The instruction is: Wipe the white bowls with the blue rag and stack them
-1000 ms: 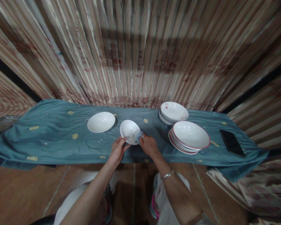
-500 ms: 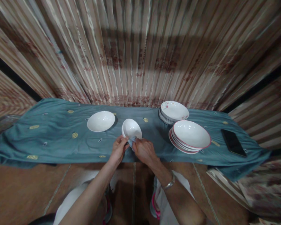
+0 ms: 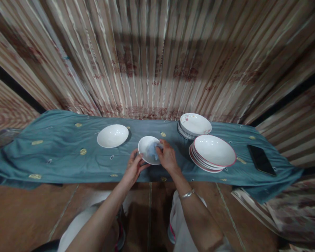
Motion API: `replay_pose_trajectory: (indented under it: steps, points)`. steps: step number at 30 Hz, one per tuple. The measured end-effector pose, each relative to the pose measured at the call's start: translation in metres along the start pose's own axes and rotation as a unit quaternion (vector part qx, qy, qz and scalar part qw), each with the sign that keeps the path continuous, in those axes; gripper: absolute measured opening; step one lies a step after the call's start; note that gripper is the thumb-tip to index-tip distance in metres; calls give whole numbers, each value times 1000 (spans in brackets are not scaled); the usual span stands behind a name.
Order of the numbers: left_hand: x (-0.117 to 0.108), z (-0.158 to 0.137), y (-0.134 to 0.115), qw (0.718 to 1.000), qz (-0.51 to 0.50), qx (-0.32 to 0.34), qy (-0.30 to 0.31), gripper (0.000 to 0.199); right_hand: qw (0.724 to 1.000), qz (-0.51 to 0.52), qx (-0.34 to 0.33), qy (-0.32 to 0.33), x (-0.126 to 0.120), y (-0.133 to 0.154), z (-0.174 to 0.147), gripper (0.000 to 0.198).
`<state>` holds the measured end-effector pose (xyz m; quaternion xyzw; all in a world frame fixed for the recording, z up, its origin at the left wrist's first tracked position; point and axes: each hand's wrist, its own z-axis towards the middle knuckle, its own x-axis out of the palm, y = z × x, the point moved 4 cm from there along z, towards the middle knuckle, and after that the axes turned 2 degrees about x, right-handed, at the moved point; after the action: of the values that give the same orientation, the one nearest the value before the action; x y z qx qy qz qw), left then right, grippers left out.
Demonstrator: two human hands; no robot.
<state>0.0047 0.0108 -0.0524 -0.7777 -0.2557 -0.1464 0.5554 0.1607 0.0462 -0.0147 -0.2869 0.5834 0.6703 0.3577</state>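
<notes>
A small white bowl (image 3: 145, 144) is tilted in my left hand (image 3: 133, 166), whose thumb lies on its rim while the fingers support it from below. Pinched in my right hand (image 3: 168, 156) is a light blue cloth (image 3: 152, 149), pressed against the inside of the bowl near its right rim. The cloth looks blurred. To the left, a larger white bowl (image 3: 112, 135) sits on the teal tablecloth (image 3: 65, 150).
A stack of red-rimmed bowls (image 3: 214, 150) stands right of my hands, with a stack of flower-patterned dishes (image 3: 195, 124) behind it. A black phone (image 3: 261, 159) lies at the table's right end. Pleated curtains (image 3: 147, 63) hang behind the table.
My right hand has moved the cloth from the bowl's near rim up to the inside right. The bowl has turned to lie flatter, with its opening facing more upward.
</notes>
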Motion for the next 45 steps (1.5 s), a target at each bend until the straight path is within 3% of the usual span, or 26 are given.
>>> replay_pose_trajectory:
  steps: [3, 8, 15, 19, 25, 31, 40, 45]
  points:
    - [1, -1, 0, 1000, 6, -5, 15, 52, 1000, -14, 0, -7, 2, -3, 6, 34]
    - [1, 1, -1, 999, 7, -17, 26, 51, 999, 15, -9, 42, 15, -1, 15, 24]
    - [-2, 5, 0, 999, 12, -27, 30, 49, 986, 163, 10, 44, 33, 2, 30, 33]
    - [-4, 6, 1, 999, 4, -33, 33, 43, 954, 292, -28, 68, 44, 5, 32, 40]
    - [-7, 6, 2, 998, 11, -24, 55, 40, 874, 447, -107, 157, 45, 17, 23, 39]
    - [-7, 5, 3, 998, 9, -19, 51, 42, 829, 496, -88, 242, 36, 21, 13, 30]
    - [-9, 5, 6, 999, -6, -19, 41, 39, 839, 464, -45, 280, 31, 9, 11, 26]
    - [-10, 5, 6, 999, -7, -24, 40, 36, 870, 383, -68, 302, 29, 1, 12, 23]
